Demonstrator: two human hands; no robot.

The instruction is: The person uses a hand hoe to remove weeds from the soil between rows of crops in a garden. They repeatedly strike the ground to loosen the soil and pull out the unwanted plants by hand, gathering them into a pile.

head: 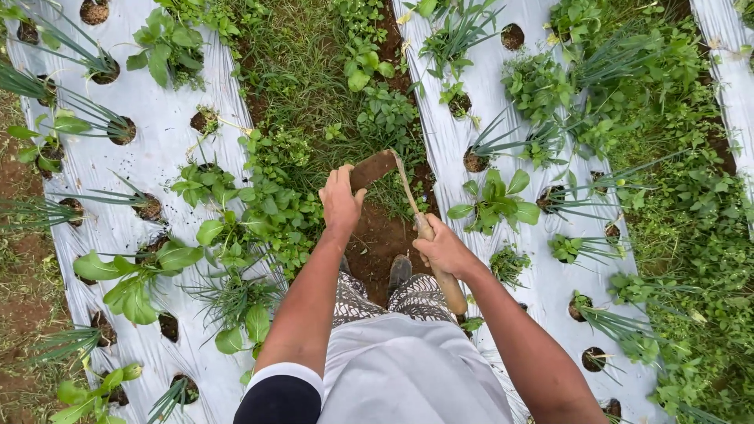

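I look down at a garden furrow. My right hand (pixel 442 250) grips the wooden handle (pixel 452 290) of a small hoe. Its rusty brown blade (pixel 374 168) points to the left over the weeds. My left hand (pixel 340 200) rests on the near end of the blade, fingers curled over it. Below both hands lies a patch of bare brown soil (pixel 377 239) between weeds. My patterned trousers and one shoe (pixel 400 272) show beneath my arms.
Silver plastic mulch sheets (pixel 165 126) cover the beds left and right, with round holes holding leafy greens (pixel 495 200) and thin onion-like plants (pixel 94 59). Dense weeds (pixel 330 86) fill the furrow ahead. A weedy strip (pixel 683 196) runs along the right.
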